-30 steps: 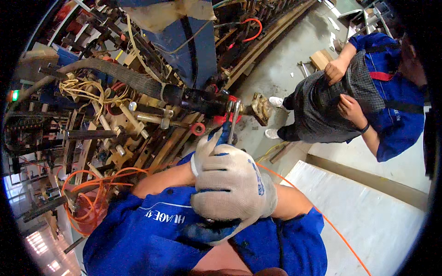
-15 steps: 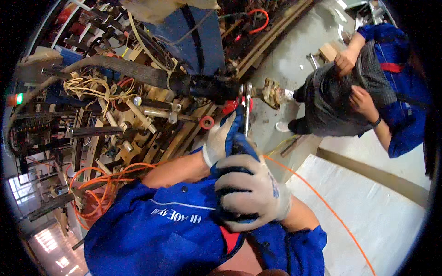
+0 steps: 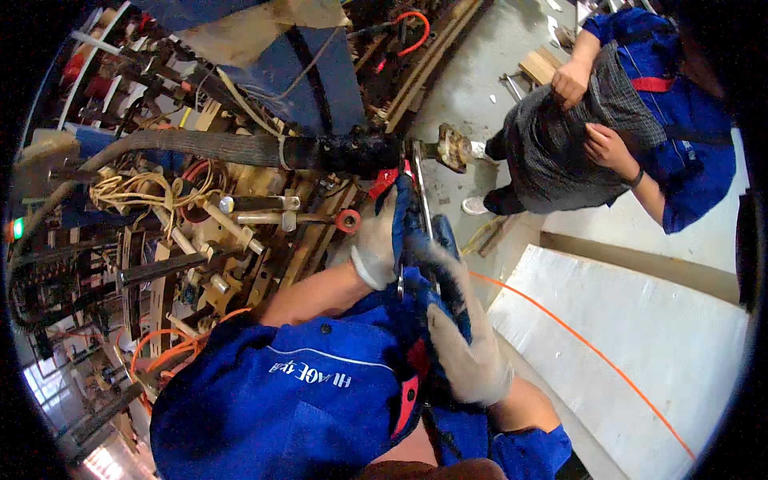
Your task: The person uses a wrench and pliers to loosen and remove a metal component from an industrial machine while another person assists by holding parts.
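A long shiny wrench (image 3: 424,198) reaches from the end of a black hose fitting (image 3: 360,154) down toward my chest. My left hand (image 3: 382,232), in a grey glove with blue palm coating, is closed round the tool's left side. A second metal bar end (image 3: 401,286) shows below that hand; whether it belongs to the same tool is unclear. My right hand (image 3: 474,344), gloved alike, lies beside the wrench's lower end with fingers apart, one smeared by motion. A red part (image 3: 384,183) sits just under the fitting, partly hidden by the left glove.
A thick braided hose (image 3: 200,142) runs left over machine frames and tangled cords (image 3: 136,188). At the right, a co-worker in blue (image 3: 688,120) holds a dark checked cloth (image 3: 560,152). A white panel (image 3: 608,336) lies below, crossed by an orange hose (image 3: 580,336).
My right hand has unfolded from a closed shape before my chest and turned beside the wrench. The left hand stays on the tool. The whole view has shifted slightly.
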`<act>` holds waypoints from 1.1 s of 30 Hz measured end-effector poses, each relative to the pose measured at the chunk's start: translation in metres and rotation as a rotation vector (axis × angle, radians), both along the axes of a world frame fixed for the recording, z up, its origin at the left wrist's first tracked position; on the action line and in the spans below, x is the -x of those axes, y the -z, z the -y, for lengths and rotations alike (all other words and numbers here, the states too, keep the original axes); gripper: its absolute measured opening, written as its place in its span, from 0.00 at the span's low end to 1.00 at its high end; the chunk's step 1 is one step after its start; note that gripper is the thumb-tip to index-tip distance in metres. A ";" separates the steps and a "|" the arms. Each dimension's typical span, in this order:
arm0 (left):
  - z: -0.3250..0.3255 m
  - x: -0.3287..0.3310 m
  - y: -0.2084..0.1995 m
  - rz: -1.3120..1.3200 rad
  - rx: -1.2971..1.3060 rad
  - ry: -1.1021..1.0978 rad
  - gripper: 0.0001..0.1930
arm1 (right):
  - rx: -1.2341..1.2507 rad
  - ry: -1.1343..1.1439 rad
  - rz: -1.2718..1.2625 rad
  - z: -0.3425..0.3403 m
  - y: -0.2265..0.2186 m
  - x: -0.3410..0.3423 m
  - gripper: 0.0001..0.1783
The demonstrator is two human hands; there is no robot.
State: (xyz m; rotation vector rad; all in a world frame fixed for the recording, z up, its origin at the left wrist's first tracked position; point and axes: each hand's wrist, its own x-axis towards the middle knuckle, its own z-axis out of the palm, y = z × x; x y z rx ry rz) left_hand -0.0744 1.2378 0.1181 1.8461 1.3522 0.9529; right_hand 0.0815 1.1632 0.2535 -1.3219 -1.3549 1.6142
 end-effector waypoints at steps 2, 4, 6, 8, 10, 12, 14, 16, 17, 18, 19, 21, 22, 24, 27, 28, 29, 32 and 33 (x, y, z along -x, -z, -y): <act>-0.003 -0.005 0.017 -0.059 -0.269 -0.094 0.17 | 0.273 0.208 -0.301 0.004 -0.001 0.007 0.37; 0.000 -0.005 0.021 0.458 0.161 -0.050 0.15 | 0.455 0.198 -0.300 -0.004 0.002 -0.001 0.39; 0.002 -0.013 0.013 0.464 0.100 -0.082 0.14 | 0.646 0.180 -0.498 -0.006 0.012 -0.008 0.30; 0.004 -0.017 0.007 0.562 0.195 -0.098 0.16 | 0.488 -0.019 -0.275 -0.008 0.012 -0.015 0.24; 0.009 -0.012 0.006 0.548 0.274 -0.070 0.18 | 0.477 -0.042 -0.169 -0.008 0.021 -0.016 0.19; 0.012 -0.014 0.002 0.645 0.388 -0.066 0.19 | 0.396 -0.022 -0.094 -0.002 0.029 -0.012 0.16; 0.019 -0.017 -0.007 1.053 0.728 -0.136 0.21 | 0.184 -0.049 -0.004 0.011 0.033 -0.003 0.15; 0.012 -0.013 -0.005 0.987 0.695 -0.068 0.22 | 0.294 -0.007 -0.062 0.009 0.033 -0.003 0.12; 0.016 -0.016 -0.012 0.986 0.702 -0.092 0.22 | 0.263 -0.007 -0.049 0.017 0.047 -0.004 0.12; 0.019 -0.021 -0.019 0.985 0.709 -0.117 0.22 | 0.233 -0.007 -0.037 0.022 0.058 -0.005 0.13; 0.020 -0.022 -0.023 0.989 0.706 -0.115 0.22 | 0.126 -0.016 0.048 0.023 0.064 -0.006 0.14; 0.022 -0.022 -0.028 0.994 0.700 -0.111 0.22 | 0.061 -0.009 0.062 0.022 0.071 -0.003 0.14; 0.022 -0.020 -0.026 0.952 0.687 -0.122 0.22 | 0.032 -0.005 0.072 0.023 0.074 -0.002 0.15; 0.022 -0.017 -0.021 0.868 0.661 -0.141 0.22 | -0.034 0.004 0.103 0.029 0.081 -0.001 0.15; 0.022 -0.014 -0.021 0.812 0.606 -0.137 0.21 | -0.114 0.002 0.109 0.025 0.096 0.000 0.15; 0.024 -0.014 -0.018 0.791 0.593 -0.136 0.21 | -0.127 0.002 0.103 0.025 0.103 0.000 0.15; 0.026 -0.015 -0.015 0.819 0.632 -0.182 0.20 | -0.208 0.002 0.058 0.025 0.110 0.000 0.14; 0.027 -0.011 -0.008 0.627 0.551 -0.198 0.21 | -0.158 -0.020 0.079 0.022 0.121 0.002 0.14; 0.028 -0.013 -0.007 0.598 0.538 -0.241 0.21 | -0.206 -0.007 0.037 0.020 0.119 0.002 0.12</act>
